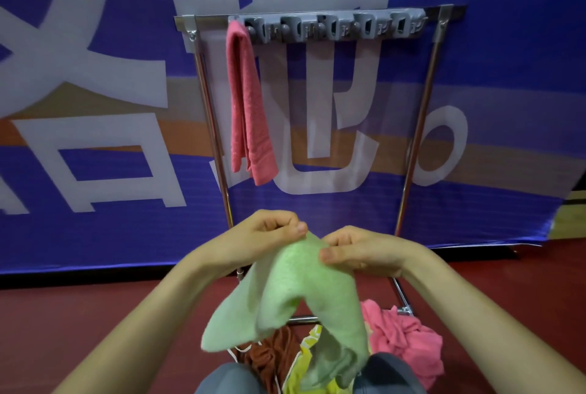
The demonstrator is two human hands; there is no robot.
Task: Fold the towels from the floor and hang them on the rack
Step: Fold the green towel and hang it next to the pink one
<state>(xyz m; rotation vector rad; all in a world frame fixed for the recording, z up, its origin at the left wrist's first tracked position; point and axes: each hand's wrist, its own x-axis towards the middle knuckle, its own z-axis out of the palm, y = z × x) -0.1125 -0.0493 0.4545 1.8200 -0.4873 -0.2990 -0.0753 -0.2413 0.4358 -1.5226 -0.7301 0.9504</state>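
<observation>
Two hands, left (266,235) and right (358,254): our fingers pinched green towel (295,292); one pink towel (249,102) hung on rack (418,114).

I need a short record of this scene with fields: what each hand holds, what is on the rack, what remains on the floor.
left hand: pinches the top edge of the green towel
right hand: pinches the same edge, close to the left hand
rack: one pink towel hangs folded at the left end of the top bar
floor: a crumpled pink towel, a brown towel and a yellow cloth lie unfolded
</observation>
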